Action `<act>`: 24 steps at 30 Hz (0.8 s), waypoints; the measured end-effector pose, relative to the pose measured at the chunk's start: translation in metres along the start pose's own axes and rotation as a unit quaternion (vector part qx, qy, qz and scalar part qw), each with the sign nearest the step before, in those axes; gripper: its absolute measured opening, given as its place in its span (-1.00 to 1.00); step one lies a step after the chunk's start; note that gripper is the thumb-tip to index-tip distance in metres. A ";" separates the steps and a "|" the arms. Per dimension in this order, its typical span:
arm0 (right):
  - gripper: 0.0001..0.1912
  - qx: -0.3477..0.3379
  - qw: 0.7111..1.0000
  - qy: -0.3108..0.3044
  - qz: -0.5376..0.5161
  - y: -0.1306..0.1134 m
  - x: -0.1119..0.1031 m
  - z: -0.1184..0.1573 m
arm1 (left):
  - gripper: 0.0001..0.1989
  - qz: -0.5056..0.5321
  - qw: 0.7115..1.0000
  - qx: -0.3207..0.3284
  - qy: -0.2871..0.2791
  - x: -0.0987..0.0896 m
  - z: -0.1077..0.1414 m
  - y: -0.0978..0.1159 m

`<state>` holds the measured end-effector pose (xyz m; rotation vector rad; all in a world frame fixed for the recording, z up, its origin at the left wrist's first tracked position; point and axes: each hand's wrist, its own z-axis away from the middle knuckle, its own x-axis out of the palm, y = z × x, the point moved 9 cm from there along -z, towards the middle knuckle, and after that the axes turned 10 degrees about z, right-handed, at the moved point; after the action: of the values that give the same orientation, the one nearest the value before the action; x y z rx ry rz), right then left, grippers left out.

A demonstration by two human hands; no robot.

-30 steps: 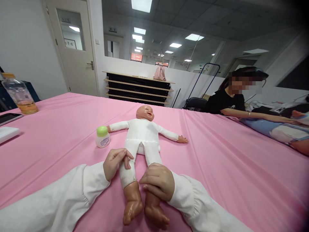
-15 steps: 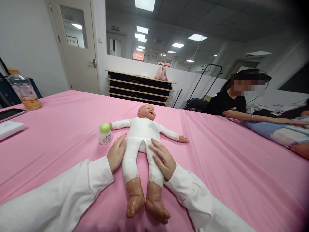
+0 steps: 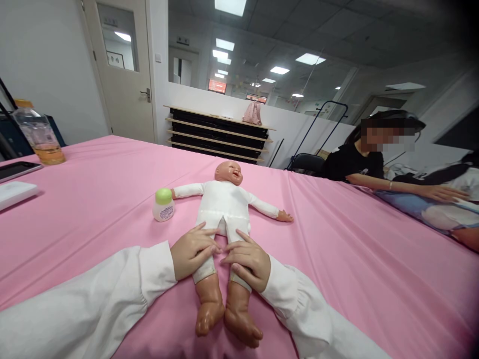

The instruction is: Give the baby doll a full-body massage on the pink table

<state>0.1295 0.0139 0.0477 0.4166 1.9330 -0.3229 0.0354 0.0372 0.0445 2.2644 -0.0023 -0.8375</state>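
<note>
A baby doll [image 3: 224,199] with a white cloth body lies on its back on the pink-covered table [image 3: 322,279], its head away from me and its bare feet toward me. My left hand [image 3: 192,249] rests over the doll's leg on the left, fingers stretched across the thigh. Over the other leg lies my right hand [image 3: 249,259], palm down with its fingers apart. The fingertips of both hands come close together above the gap between the legs. Beside the doll's hand on the left stands a small white bottle [image 3: 163,210] with a green cap.
At the far left are a drink bottle [image 3: 41,134] with an orange cap, a phone [image 3: 18,170] and a white box-like object [image 3: 17,193]. On the right a person in black [image 3: 355,162] reaches over another doll [image 3: 441,214]. Stacked boards [image 3: 217,132] stand behind the table.
My left hand has moved from beside the doll's hip onto its thigh. My right hand has shifted slightly inward and down the leg. The doll stays in place.
</note>
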 end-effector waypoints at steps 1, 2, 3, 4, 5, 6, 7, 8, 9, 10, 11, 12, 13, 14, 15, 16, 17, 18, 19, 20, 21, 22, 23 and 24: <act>-0.66 -0.014 1.000 0.009 -0.004 -0.003 0.000 0.000 | -0.65 0.016 0.999 0.033 -0.005 0.000 0.001 0.010; -0.64 -0.031 0.999 0.023 -0.008 -0.006 0.000 0.000 | -0.65 0.034 0.997 0.062 0.002 -0.002 0.003 0.018; -0.63 -0.048 0.998 0.038 -0.012 -0.010 -0.001 0.000 | -0.65 0.048 0.995 0.087 0.019 -0.006 0.005 0.026; -0.63 -0.064 0.996 0.054 -0.016 -0.014 -0.001 0.000 | -0.66 0.058 0.992 0.107 0.041 -0.011 0.007 0.032; -0.63 -0.077 0.995 0.067 -0.018 -0.017 -0.002 0.001 | -0.67 0.063 0.989 0.120 0.067 -0.017 0.010 0.036; -0.64 -0.087 0.993 0.076 -0.021 -0.020 -0.002 0.000 | -0.67 0.064 0.986 0.125 0.093 -0.022 0.012 0.039; -0.64 -0.095 0.992 0.081 -0.023 -0.023 -0.002 0.000 | -0.68 0.062 0.983 0.124 0.117 -0.027 0.013 0.039; -0.65 -0.101 0.991 0.084 -0.026 -0.025 -0.003 0.000 | -0.68 0.062 0.982 0.113 0.138 -0.031 0.014 0.036; -0.65 -0.106 0.990 0.085 -0.029 -0.027 -0.004 -0.001 | -0.68 0.061 0.981 0.094 0.157 -0.034 0.015 0.031; -0.65 -0.109 0.990 0.084 -0.031 -0.029 -0.006 -0.001 | -0.68 0.061 0.980 0.067 0.176 -0.038 0.015 0.024; -0.65 -0.112 0.989 0.088 -0.033 -0.030 -0.008 -0.001 | -0.67 0.060 0.978 0.037 0.196 -0.041 0.015 0.016; -0.65 -0.113 0.989 0.094 -0.033 -0.031 -0.012 -0.001 | -0.67 0.056 0.975 0.010 0.216 -0.044 0.015 0.009; -0.65 -0.110 0.988 0.105 -0.033 -0.031 -0.016 0.000 | -0.67 0.048 0.972 -0.007 0.229 -0.046 0.014 0.004; -0.65 -0.103 0.987 0.118 -0.030 -0.029 -0.021 0.001 | -0.68 0.036 0.972 -0.014 0.233 -0.046 0.013 0.001; -0.65 -0.090 0.987 0.129 -0.023 -0.026 -0.024 0.001 | -0.70 0.019 0.974 -0.015 0.225 -0.044 0.011 0.000; -0.64 -0.071 0.988 0.135 -0.012 -0.022 -0.025 0.002 | -0.72 0.000 0.979 -0.012 0.203 -0.040 0.008 0.000; -0.62 -0.048 0.990 0.131 0.000 -0.017 -0.024 0.002 | -0.71 -0.018 0.986 -0.007 0.167 -0.033 0.005 0.001; -0.61 -0.023 0.993 0.119 0.011 -0.012 -0.021 0.002 | -0.69 -0.035 0.991 -0.005 0.126 -0.024 0.002 0.000; -0.61 0.000 0.994 0.105 0.016 -0.007 -0.016 0.002 | -0.66 -0.048 0.995 -0.008 0.087 -0.016 0.000 -0.001; -0.62 0.020 0.996 0.091 0.015 -0.002 -0.011 0.001 | -0.65 -0.056 0.997 -0.014 0.054 -0.008 -0.001 -0.003; -0.64 0.038 0.996 0.085 0.005 0.002 -0.006 0.001 | -0.65 -0.060 0.998 -0.022 0.026 -0.002 -0.001 -0.005; -0.67 0.052 0.995 0.082 -0.009 0.004 -0.002 0.001 | -0.67 -0.061 0.998 -0.030 0.008 0.002 -0.002 -0.007; -0.69 0.065 0.994 0.082 -0.025 0.006 0.001 0.000 | -0.69 -0.060 0.997 -0.039 -0.001 0.004 -0.001 -0.009; -0.71 0.075 0.993 0.082 -0.040 0.006 0.003 -0.001 | -0.70 -0.056 0.997 -0.048 -0.002 0.005 -0.001 -0.010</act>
<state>0.1307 0.0203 0.0451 0.4774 2.0972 -0.5031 0.0379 0.0446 0.0359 2.1883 0.1607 -0.8823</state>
